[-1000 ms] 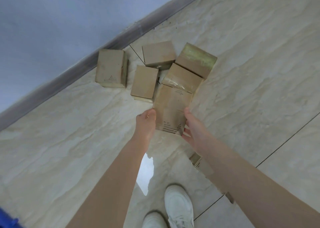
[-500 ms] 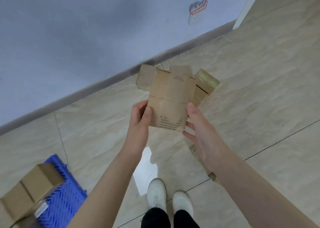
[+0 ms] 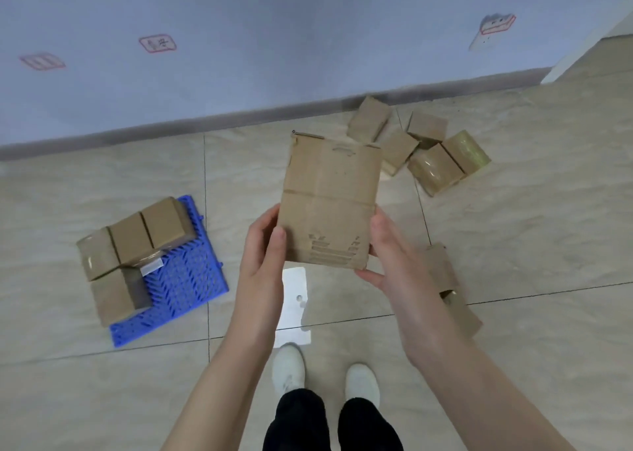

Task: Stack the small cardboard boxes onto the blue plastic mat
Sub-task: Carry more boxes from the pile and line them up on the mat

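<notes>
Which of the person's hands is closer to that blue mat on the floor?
Left. The left hand grips the cardboard box by its left edge, on the side toward the blue mat. The right hand grips the opposite edge, farther from the mat.

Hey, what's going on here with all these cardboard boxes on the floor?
A person is holding one small cardboard box between the left hand and right hand, above the tiled floor. On their left, a blue plastic mat already carries a few stacked boxes. More loose boxes lie by the wall ahead on the right.
</notes>
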